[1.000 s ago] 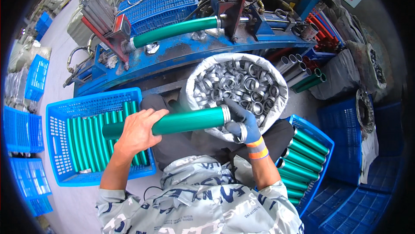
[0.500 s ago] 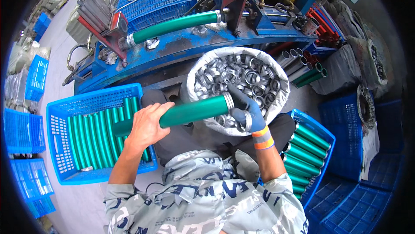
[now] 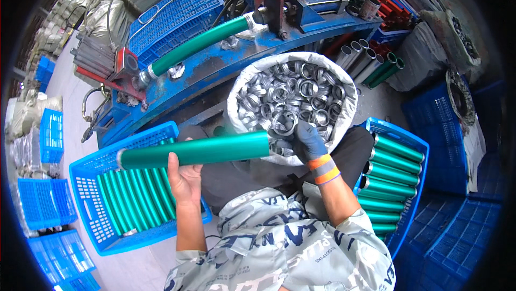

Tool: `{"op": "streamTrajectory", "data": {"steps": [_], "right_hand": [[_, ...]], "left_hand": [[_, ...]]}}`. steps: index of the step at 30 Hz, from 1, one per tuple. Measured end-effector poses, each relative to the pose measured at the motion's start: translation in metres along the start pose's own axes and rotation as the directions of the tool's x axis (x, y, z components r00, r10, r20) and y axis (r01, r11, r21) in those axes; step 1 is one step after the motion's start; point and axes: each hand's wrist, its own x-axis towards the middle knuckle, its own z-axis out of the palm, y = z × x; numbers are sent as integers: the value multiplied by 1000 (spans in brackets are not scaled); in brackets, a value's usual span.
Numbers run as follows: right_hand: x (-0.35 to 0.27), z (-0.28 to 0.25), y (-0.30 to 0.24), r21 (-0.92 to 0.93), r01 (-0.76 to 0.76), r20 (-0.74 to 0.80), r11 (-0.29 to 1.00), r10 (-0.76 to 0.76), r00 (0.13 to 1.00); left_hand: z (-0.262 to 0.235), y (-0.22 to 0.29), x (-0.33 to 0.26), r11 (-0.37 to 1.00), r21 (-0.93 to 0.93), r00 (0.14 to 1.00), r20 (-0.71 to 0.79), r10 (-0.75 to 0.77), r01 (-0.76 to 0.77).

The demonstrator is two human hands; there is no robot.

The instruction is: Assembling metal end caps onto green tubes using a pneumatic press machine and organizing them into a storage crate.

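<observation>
Left of that round white sack [image 3: 350, 93], I see the left hand [image 3: 185, 179] clasping a green tube [image 3: 231, 147]; over the sack, the blue-gloved right hand [image 3: 308, 141] pinches a silver metal ring [image 3: 285, 133].

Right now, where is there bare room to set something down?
Bare floor lies between the left crate and the left sleeve, plus a smaller patch bordered by the sack, pipes and right crate. Crowded: the sack, heaped with metal rings, and both crates, holding green tubes.

The shirt [image 3: 269, 237] is pale and lettered, trousers [image 3: 356, 148] dark — the glove [image 3: 309, 143] blue, orange-banded.
</observation>
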Motion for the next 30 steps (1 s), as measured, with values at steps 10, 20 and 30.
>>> {"op": "streamTrajectory", "data": {"steps": [10, 20, 30], "right_hand": [[-7, 56, -9, -368, 148, -19, 918, -166, 986], [29, 64, -22, -437, 128, 10, 891, -137, 990], [200, 90, -50, -666, 189, 162, 722, -107, 981]], "left_hand": [[3, -27, -9, 998, 11, 998, -24, 63, -63], [2, -45, 22, 992, 103, 996, -28, 82, -78], [-35, -12, 61, 975, -221, 985, -164, -42, 5]]}}
